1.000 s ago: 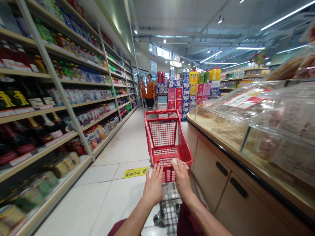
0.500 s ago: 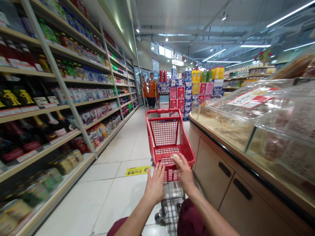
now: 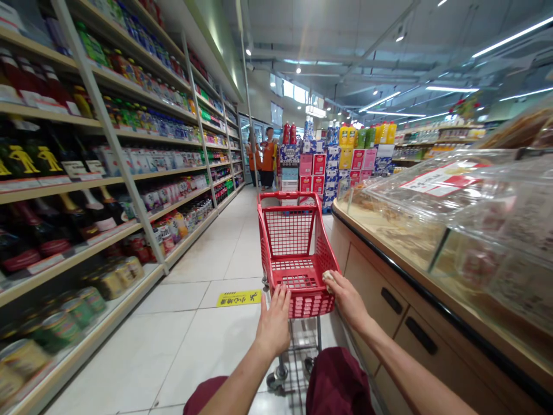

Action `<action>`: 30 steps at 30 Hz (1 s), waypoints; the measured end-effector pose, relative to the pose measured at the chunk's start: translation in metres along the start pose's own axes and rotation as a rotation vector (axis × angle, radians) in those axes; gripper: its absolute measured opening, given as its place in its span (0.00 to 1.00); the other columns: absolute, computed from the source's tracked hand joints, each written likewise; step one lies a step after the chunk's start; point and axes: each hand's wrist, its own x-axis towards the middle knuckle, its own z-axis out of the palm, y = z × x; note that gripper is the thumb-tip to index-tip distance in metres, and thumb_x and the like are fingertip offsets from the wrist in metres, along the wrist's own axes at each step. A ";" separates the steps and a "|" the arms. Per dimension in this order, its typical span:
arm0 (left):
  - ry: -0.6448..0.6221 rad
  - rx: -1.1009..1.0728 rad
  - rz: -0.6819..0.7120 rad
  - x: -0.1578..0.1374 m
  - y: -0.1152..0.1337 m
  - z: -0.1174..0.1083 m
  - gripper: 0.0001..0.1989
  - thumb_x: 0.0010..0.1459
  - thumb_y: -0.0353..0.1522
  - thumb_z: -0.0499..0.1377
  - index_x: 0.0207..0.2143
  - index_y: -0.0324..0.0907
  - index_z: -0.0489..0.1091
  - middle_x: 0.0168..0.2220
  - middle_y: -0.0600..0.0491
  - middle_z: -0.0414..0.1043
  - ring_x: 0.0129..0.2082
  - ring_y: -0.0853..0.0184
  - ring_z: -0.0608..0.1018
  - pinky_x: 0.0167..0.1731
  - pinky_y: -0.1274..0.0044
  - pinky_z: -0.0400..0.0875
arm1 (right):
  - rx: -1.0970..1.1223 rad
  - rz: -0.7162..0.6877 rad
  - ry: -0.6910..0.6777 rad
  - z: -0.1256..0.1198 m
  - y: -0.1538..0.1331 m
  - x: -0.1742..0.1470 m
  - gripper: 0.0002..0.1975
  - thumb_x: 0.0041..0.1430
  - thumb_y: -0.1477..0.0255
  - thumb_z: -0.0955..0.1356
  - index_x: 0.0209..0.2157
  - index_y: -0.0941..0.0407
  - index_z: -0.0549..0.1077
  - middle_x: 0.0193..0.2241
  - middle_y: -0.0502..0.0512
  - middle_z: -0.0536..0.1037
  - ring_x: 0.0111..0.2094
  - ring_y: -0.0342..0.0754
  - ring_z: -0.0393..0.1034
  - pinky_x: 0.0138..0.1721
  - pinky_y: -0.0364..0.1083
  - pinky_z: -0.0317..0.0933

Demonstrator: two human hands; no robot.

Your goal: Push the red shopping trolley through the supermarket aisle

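Note:
A red plastic shopping cart [image 3: 309,302] with a grid basket stands in the aisle before me. My left hand [image 3: 275,323] rests on the left part of its near rim, fingers stretched out and lying flat. In my right hand [image 3: 349,297] is a small crumpled off-white cloth [image 3: 329,278], pinched in the fingers at the near right corner of the basket rim. Part of the cloth is hidden by the fingers. The basket's mesh floor and far panel show through.
Shelves of bottles and cans [image 3: 147,138] line the left. On the right runs a wooden counter [image 3: 397,300] with clear covers. Stacked drink boxes [image 3: 311,167] stand ahead, near people in orange tops [image 3: 268,155]. A yellow sticker [image 3: 239,298] marks the floor.
My right hand has moved right with the cloth, from over the near rim's middle to its right corner. My left hand stays at the rim. The view has shifted slightly.

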 end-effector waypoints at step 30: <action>-0.014 0.040 -0.008 -0.009 -0.002 0.000 0.42 0.41 0.29 0.48 0.59 0.37 0.31 0.62 0.51 0.24 0.60 0.61 0.30 0.56 0.56 0.35 | 0.032 -0.006 0.065 0.023 -0.060 -0.009 0.25 0.53 0.84 0.56 0.50 0.53 0.65 0.54 0.56 0.62 0.57 0.48 0.48 0.54 0.54 0.48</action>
